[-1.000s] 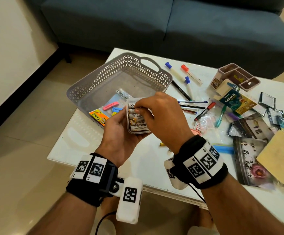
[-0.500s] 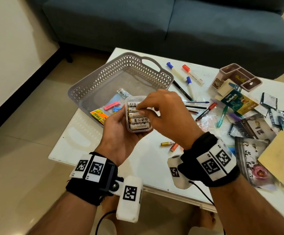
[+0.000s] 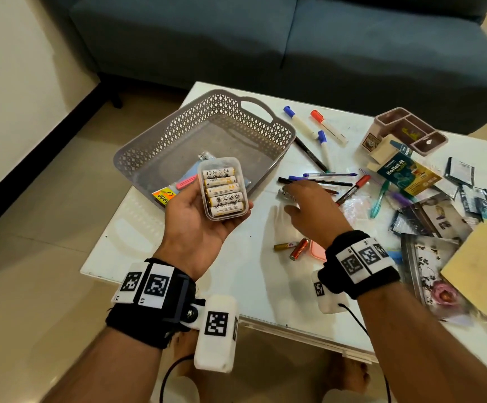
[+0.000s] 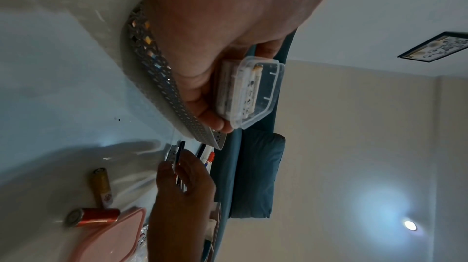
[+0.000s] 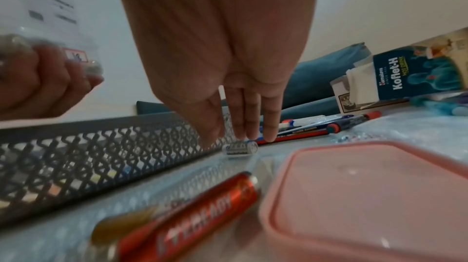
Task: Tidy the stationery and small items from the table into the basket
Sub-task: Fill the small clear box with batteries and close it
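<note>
Two loose batteries, a red battery (image 3: 299,249) and a gold battery (image 3: 285,245), lie nearest on the white table (image 3: 248,274), touching a pink lid (image 3: 317,250) by the right wrist. Just beyond, the left hand (image 3: 198,219) holds a clear box (image 3: 223,188) of batteries, open-topped, fingers curled under it, just above the near edge of the grey basket (image 3: 216,117). The right hand (image 3: 312,207) reaches down with fingers straight and slightly apart, its fingertips (image 5: 250,136) at a small white battery (image 5: 240,147) on the table, nothing gripped yet. Farther off lie pens (image 3: 326,178), markers (image 3: 312,126), a Koflet-H carton (image 3: 407,173) and a pink organiser (image 3: 407,129).

The step in hand looks like gathering stray batteries into the box before it goes in the basket. Next, the fingers must pinch the small round cell, which may roll away.
</note>
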